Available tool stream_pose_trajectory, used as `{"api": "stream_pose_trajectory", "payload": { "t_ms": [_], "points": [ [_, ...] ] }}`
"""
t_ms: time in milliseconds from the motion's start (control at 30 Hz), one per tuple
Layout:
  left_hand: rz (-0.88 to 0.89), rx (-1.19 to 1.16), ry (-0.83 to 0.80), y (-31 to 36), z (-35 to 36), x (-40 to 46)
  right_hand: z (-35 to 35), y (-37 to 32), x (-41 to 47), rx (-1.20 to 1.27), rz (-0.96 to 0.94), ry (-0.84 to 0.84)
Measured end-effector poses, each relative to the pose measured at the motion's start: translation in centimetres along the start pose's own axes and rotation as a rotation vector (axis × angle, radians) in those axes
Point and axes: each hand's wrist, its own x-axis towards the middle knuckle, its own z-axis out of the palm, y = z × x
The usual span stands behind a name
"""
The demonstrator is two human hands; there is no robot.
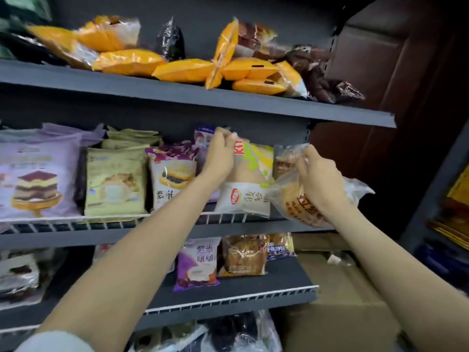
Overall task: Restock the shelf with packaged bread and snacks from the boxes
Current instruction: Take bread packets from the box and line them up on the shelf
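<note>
Nearest the camera, two bare forearms reach up from the bottom edge toward the middle shelf (177,231). The right hand (321,179) has its fingers curled round the top of a clear bag of bread (294,201) printed with red lettering, and holds it at the shelf's right end, its lower part hanging over the front rail rather than standing behind it. The left hand (222,154) is up among the standing packs with its fingers bent at the top edge of a white and green pack (250,184); it seems to be pinching or steadying that pack to make room, though the exact grip is hard to make out. Below the arms, the lower shelf (253,288) carries a purple pack (198,262), a brown bread pack (242,255) and a few more, with bare shelf in front and to the right of them. Cardboard boxes (340,295) stand stacked to the right of that shelf; what is left inside them cannot be seen. Further back, the middle row is well filled to the left with a cake pack (38,174), a cream puff pack (115,181) and a purple rice bread pack (172,174). Highest and furthest, the top shelf (203,96) holds a loose heap of orange packs (182,69) and some dark ones. By my reading the job is well along: top and middle rows look stocked, the bread in hand is yet to be seated, and the lower shelf could take more.
</note>
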Motion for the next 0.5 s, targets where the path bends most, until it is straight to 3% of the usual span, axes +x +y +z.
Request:
{"api": "stream_pose_trajectory", "payload": {
  "t_ms": [167, 233, 367, 500],
  "points": [
    [-0.102, -0.133, 0.152, -1.4, 5.8, 3.9, 3.3, 6.1, 5.8, -0.148, -0.109, -0.139],
    [-0.155, -0.107, 0.212, -2.3, 7.4, 5.3, 5.1, 7.8, 7.8, -0.231, -0.203, -0.140],
    [-0.193, -0.093, 0.371, -3.0, 10.1, 7.7, 9.1, 11.1, 12.7, -0.260, -0.202, -0.250],
    [-0.158, 0.024, 0.474, -3.1, 12.1, 8.2, 13.1, 13.7, 16.0, -0.303, -0.353, -0.214]
  ]
}}
